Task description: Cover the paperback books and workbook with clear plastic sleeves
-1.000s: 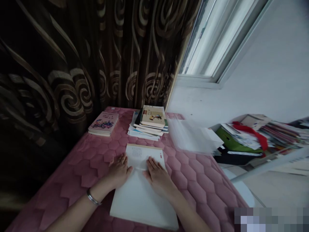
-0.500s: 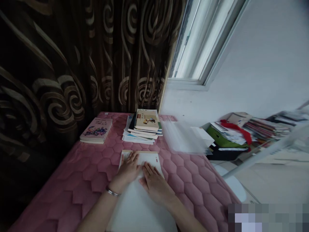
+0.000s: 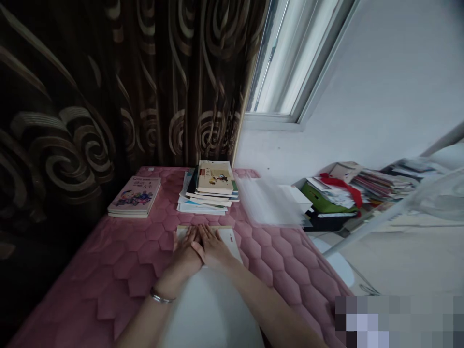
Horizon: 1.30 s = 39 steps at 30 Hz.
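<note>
A white-covered book or sheet [image 3: 213, 304] with a tan far edge and a small red mark lies flat in front of me and runs toward the bottom of the view. Both palms rest on its far end. My left hand [image 3: 185, 255], silver bracelet on the wrist, lies flat with fingers stretched toward the far edge. Right against it, my right hand [image 3: 214, 250] is also flat, its thumb crossing onto the left hand. Neither hand grips anything.
All this lies on a pink quilted mattress [image 3: 279, 261]. Beyond are a pile of books [image 3: 215, 179], pink-covered books [image 3: 135, 197] at left, and clear plastic sheets [image 3: 270, 203] at right. Papers and a green box [image 3: 322, 198] stand past the edge. A dark curtain [image 3: 155, 87] hangs behind.
My right hand has slid left and a little farther away on the white surface, until it meets my left hand. My left hand stays flat on it. The view has shifted slightly.
</note>
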{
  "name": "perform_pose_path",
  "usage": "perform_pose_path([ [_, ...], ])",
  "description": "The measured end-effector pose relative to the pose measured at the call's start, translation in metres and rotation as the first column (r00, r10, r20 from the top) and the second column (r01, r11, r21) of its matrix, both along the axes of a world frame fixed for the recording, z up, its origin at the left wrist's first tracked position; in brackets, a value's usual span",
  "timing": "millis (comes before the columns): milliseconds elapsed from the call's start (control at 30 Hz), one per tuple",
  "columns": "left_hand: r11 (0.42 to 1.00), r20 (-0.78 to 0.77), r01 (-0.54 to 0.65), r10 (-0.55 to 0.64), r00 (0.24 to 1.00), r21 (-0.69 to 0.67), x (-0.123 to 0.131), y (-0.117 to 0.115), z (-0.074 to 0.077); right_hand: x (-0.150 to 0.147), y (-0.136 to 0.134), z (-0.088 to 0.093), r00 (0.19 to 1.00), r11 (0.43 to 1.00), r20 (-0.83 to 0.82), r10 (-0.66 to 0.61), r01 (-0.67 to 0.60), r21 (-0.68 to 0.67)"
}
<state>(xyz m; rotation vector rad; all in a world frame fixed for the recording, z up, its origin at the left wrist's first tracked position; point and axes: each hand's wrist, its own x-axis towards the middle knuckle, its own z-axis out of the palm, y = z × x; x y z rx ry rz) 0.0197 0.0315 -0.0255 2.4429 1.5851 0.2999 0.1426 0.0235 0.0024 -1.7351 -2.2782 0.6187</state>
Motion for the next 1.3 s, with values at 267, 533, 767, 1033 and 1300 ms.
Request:
perform_pose_path([
  [267,0.987,-0.011,-0.161,0.161,0.987,0.0,0.001,-0.002,0.006,0.03,-0.01,-0.011,0.971,0.986,0.168,-0.169,0.166,0.032],
  [533,0.971,-0.045,-0.235,0.237,0.97,0.045,-0.001,-0.004,0.01,0.054,-0.013,-0.021,0.923,0.952,0.232,-0.306,0.299,0.066],
  [767,0.952,-0.063,-0.303,0.305,0.95,0.04,-0.001,-0.006,0.015,0.05,-0.017,-0.016,0.922,0.953,0.241,-0.302,0.296,0.059],
  [1033,0.96,-0.085,-0.279,0.281,0.956,0.033,-0.003,-0.006,0.015,0.039,-0.011,-0.009,0.906,0.953,0.295,-0.303,0.292,0.083],
  [1300,0.968,-0.143,-0.253,0.25,0.958,0.0,-0.003,-0.009,0.023,-0.019,0.002,0.005,0.999,0.999,0.041,0.001,0.002,-0.053],
])
